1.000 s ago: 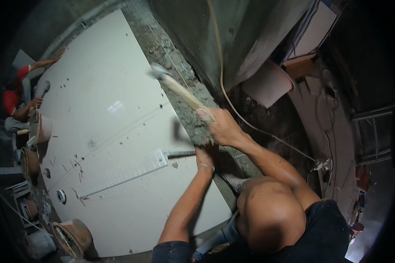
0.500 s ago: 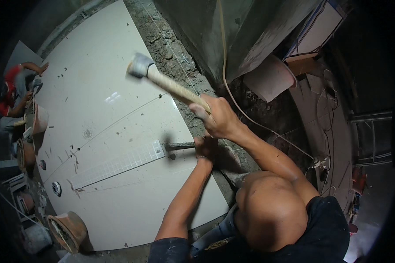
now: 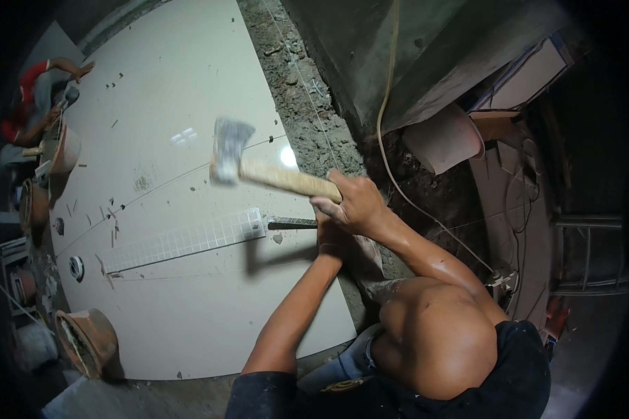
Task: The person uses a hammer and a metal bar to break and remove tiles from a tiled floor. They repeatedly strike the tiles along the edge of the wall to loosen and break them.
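My right hand (image 3: 353, 202) is closed round the wooden handle of a hammer (image 3: 286, 180); its grey head (image 3: 228, 150), blurred, hangs over a large off-white tile (image 3: 168, 112). Beneath and behind it my left hand (image 3: 326, 234) grips a dark steel bar (image 3: 290, 223) lying almost level over the tile, its fingers partly hidden by the right hand. The bar's tip is beside the end of a long white gridded strip (image 3: 182, 241) on the tile. Along the tile's right edge runs rough mortar (image 3: 293, 84) with a taut string. My bent bare knee (image 3: 433, 335) fills the lower right.
A co-worker in red (image 3: 28, 105) works at the far left beside several mortar buckets (image 3: 91, 335). Upper right are a concrete column (image 3: 356, 49), a hanging hose (image 3: 391, 84), a white sheet (image 3: 440, 140), loose cables and a metal frame (image 3: 594, 255). A small round drain piece (image 3: 77, 269) lies left.
The hammer head has swung from higher up down toward the bar, its handle now flatter. My left hand still holds the bar. The view has shifted slightly.
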`<state>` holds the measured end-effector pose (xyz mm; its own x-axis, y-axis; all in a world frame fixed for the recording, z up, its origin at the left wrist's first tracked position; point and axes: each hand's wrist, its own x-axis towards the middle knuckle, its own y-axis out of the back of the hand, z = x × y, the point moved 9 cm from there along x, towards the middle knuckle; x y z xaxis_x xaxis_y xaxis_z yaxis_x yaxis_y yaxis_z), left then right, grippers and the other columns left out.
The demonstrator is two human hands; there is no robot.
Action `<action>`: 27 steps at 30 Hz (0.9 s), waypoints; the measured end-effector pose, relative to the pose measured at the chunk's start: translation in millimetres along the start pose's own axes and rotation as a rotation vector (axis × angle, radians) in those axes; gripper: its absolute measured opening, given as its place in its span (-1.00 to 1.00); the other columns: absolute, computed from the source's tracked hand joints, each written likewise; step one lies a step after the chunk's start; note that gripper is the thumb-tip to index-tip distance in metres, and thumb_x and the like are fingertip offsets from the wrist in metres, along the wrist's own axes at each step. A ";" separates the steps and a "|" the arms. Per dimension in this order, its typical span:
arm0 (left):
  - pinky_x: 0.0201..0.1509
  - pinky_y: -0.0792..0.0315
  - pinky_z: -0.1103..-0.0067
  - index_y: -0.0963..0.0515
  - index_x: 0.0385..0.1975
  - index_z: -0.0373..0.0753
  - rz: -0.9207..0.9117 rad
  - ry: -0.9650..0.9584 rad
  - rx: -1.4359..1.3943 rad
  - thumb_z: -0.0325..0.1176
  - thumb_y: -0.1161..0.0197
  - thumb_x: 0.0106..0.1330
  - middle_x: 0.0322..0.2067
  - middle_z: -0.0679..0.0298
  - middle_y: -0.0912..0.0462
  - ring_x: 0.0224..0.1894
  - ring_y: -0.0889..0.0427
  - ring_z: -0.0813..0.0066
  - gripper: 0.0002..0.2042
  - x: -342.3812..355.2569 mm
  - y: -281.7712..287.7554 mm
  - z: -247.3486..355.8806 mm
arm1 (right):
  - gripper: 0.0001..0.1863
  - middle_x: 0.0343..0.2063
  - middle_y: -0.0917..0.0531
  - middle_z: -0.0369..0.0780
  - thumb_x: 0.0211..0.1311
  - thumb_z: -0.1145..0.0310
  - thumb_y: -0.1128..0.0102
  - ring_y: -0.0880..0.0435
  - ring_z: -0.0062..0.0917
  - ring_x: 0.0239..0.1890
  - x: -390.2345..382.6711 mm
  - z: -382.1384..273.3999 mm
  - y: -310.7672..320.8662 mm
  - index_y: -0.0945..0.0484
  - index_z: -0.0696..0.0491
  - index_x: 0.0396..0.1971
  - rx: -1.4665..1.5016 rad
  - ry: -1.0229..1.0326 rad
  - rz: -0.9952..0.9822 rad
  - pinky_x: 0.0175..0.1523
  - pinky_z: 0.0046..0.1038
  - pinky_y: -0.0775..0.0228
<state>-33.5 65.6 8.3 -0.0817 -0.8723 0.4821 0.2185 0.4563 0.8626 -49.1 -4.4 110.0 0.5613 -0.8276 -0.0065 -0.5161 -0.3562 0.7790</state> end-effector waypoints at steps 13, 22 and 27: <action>0.02 -0.35 0.25 -0.73 0.06 -0.06 -0.788 0.040 0.027 -0.19 -0.16 0.48 0.11 0.15 -0.68 -0.06 -0.73 0.25 -0.70 -24.7 -62.0 -0.6 | -0.31 -0.46 -0.72 0.22 0.51 -0.22 -0.16 -0.75 0.24 -0.31 -8.9 38.4 -26.0 -0.70 0.27 -0.14 -0.120 -0.231 0.086 -0.21 0.13 -0.55; -0.08 -0.29 0.25 -0.65 0.23 -0.04 -0.681 0.127 -0.020 -0.30 -0.13 0.50 -0.13 0.17 -0.65 -0.12 -0.74 0.19 -0.64 -19.4 -51.7 -0.5 | -0.34 -0.45 -0.73 0.15 0.53 -0.19 -0.16 -0.77 0.12 -0.33 -23.1 117.0 -19.0 -0.74 0.25 -0.14 -0.267 -0.622 0.088 -0.24 -0.03 -0.52; 0.21 -0.39 0.18 -0.61 0.25 -0.21 -0.733 0.083 0.029 -0.18 -0.10 0.56 0.20 0.16 -0.68 0.14 -0.68 0.26 -0.61 -37.7 -82.4 9.8 | -0.48 -0.48 -0.70 0.18 0.52 -0.05 -0.25 -0.74 0.19 -0.34 6.0 22.3 -42.7 -0.62 0.23 -0.17 -0.014 -0.098 -0.067 -0.28 0.00 -0.52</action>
<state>-58.0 62.6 -79.5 -0.1224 -0.9649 -0.2322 0.1100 -0.2457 0.9631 -38.1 -3.8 62.7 0.5282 -0.8406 -0.1198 -0.4697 -0.4068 0.7835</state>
